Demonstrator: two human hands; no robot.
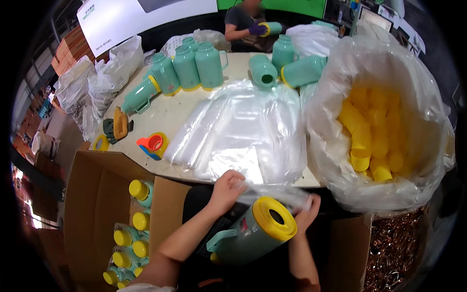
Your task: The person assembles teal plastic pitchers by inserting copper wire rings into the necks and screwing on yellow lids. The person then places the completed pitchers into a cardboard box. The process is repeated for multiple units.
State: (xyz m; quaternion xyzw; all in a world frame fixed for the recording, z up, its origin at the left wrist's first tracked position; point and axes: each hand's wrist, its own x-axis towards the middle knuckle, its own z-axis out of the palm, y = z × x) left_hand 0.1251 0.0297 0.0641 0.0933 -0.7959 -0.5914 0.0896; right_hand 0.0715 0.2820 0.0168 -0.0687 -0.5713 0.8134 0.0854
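My left hand [226, 193] and my right hand [306, 215] pinch a clear plastic bag [272, 191], stretched between them and blurred by motion. Just below the bag, between my forearms, a green vacuum flask [245, 239] with a side handle leans at my lap. Its yellow end ring [262, 214], with a dark round hole, tilts up toward the right. Neither hand grips the flask; whether the right fingers touch its rim I cannot tell. Behind my hands, a stack of flat clear bags [238, 131] covers the middle of the table [141, 121].
Green flasks [209, 65] stand and lie along the table's far side. At right, a plastic-lined container [326, 141] holds yellow cups [360, 146]. Bagged flasks with yellow caps [141, 221] fill a carton [168, 199] at lower left. Across the table a gloved person [243, 29] holds a flask.
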